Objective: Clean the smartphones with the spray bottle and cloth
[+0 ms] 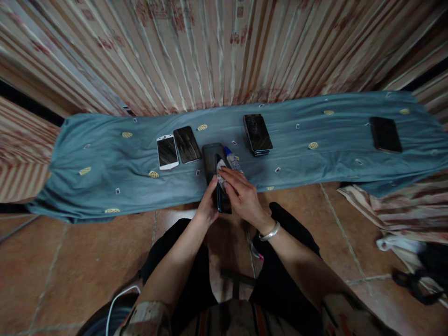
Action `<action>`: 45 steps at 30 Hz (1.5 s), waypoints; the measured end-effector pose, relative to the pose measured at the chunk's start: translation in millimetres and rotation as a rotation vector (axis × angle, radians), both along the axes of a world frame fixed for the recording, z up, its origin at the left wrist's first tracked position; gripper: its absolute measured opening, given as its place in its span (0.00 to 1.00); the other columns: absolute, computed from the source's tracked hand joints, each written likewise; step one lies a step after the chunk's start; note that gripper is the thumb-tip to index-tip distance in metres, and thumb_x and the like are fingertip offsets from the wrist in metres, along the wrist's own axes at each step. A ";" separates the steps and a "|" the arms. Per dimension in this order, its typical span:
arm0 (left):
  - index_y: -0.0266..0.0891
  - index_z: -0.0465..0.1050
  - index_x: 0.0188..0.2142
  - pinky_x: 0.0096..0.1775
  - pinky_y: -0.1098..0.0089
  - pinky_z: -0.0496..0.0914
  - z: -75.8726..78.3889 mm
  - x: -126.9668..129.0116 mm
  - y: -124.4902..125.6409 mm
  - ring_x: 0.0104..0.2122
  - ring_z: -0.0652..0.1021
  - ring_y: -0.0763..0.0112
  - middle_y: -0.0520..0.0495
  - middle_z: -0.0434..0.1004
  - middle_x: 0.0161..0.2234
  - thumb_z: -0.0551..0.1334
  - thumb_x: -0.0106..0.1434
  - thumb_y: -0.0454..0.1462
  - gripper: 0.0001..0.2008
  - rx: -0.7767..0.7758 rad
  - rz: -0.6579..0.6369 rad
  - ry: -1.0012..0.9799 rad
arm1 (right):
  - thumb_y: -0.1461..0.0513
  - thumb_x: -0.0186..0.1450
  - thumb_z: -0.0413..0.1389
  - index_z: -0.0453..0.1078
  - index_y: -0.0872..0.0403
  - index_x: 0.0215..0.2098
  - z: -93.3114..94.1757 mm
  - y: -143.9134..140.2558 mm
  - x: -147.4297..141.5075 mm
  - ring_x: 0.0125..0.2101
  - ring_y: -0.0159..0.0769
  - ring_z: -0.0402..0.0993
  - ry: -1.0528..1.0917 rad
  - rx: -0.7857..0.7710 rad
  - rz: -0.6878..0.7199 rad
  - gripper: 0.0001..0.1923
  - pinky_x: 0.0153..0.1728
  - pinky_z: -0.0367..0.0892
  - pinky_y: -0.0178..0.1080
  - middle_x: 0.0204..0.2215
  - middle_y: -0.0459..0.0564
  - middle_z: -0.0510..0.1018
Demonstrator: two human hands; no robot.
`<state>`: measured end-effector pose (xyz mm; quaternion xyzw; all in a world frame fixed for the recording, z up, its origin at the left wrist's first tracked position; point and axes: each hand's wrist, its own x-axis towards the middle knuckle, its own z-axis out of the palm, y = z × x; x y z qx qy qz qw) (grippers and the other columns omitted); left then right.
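Note:
My left hand [209,203] is closed round a dark smartphone [220,199], which is tilted on edge near the front of the cloth. Pinched in my right hand [242,193] is a white wipe [220,169], pressed against the phone's upper part. Behind the held phone lies another dark phone [210,153], partly hidden by it and by my hands. A small clear bottle with a blue cap [232,157] lies just beyond my right fingers.
A white phone [167,152] and a black phone [187,144] lie side by side to the left. Right of centre is a stack of phones [258,133]. A dark flat case-like object [385,134] lies far right on the blue cloth [336,163]. Striped curtains [217,56] hang behind.

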<state>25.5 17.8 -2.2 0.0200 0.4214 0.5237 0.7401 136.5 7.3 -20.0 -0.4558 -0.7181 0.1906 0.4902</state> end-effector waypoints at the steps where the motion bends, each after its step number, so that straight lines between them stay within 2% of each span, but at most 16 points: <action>1: 0.37 0.79 0.33 0.57 0.72 0.69 0.8 -0.5 0.5 0.49 0.81 0.70 0.50 0.83 0.30 0.58 0.67 0.32 0.10 -0.005 0.008 -0.004 | 0.64 0.73 0.47 0.70 0.48 0.60 -0.2 -0.5 -0.4 0.59 0.37 0.71 -0.004 -0.005 0.002 0.20 0.62 0.66 0.47 0.57 0.51 0.77; 7: 0.37 0.79 0.33 0.58 0.69 0.69 0.2 -0.2 -2.1 0.53 0.79 0.64 0.48 0.84 0.34 0.63 0.63 0.35 0.06 0.036 -0.024 -0.007 | 0.64 0.73 0.45 0.68 0.49 0.61 -0.8 0.7 0.0 0.60 0.38 0.69 -0.034 0.000 -0.004 0.21 0.63 0.65 0.48 0.58 0.53 0.75; 11: 0.36 0.79 0.34 0.58 0.65 0.69 -2.9 1.8 -7.3 0.55 0.77 0.59 0.45 0.84 0.40 0.66 0.61 0.37 0.06 0.070 -0.102 -0.007 | 0.65 0.73 0.44 0.65 0.48 0.64 -0.3 5.0 4.6 0.63 0.39 0.65 -0.061 -0.038 -0.025 0.23 0.64 0.62 0.50 0.62 0.52 0.72; 16: 0.37 0.80 0.39 0.54 0.61 0.74 -3.4 1.4 -11.4 0.50 0.81 0.57 0.45 0.84 0.39 0.65 0.62 0.40 0.10 0.049 -0.201 0.019 | 0.65 0.72 0.44 0.62 0.49 0.66 -2.8 11.2 10.5 0.65 0.40 0.63 -0.062 -0.041 -0.042 0.25 0.65 0.61 0.52 0.64 0.54 0.69; 20: 0.37 0.80 0.40 0.49 0.60 0.76 1.4 -1.5 -11.6 0.44 0.83 0.57 0.45 0.84 0.37 0.65 0.62 0.40 0.10 0.025 -0.228 0.035 | 0.65 0.71 0.46 0.63 0.48 0.66 -9.3 15.6 12.5 0.64 0.39 0.65 -0.052 -0.094 -0.085 0.25 0.65 0.62 0.51 0.63 0.53 0.70; 26: 0.36 0.79 0.38 0.45 0.60 0.78 6.6 -4.1 -10.2 0.42 0.83 0.57 0.44 0.83 0.34 0.66 0.60 0.40 0.10 0.026 -0.232 0.034 | 0.66 0.70 0.47 0.64 0.49 0.65 -18.2 18.2 12.8 0.64 0.40 0.65 -0.031 -0.151 -0.100 0.25 0.65 0.61 0.51 0.62 0.53 0.71; 33: 0.37 0.75 0.32 0.43 0.63 0.78 7.3 -6.7 -7.3 0.39 0.83 0.58 0.47 0.82 0.30 0.68 0.57 0.43 0.11 0.059 -0.180 0.068 | 0.67 0.69 0.47 0.68 0.53 0.62 -18.4 16.0 10.0 0.62 0.39 0.67 -0.049 -0.177 -0.077 0.24 0.65 0.63 0.49 0.60 0.55 0.73; 45: 0.37 0.78 0.36 0.49 0.68 0.73 1.7 -9.3 -2.8 0.46 0.81 0.62 0.50 0.83 0.32 0.69 0.57 0.42 0.11 0.077 -0.068 0.045 | 0.67 0.69 0.47 0.71 0.51 0.59 -13.1 7.6 5.1 0.58 0.41 0.72 -0.058 -0.142 -0.042 0.22 0.63 0.64 0.51 0.57 0.55 0.77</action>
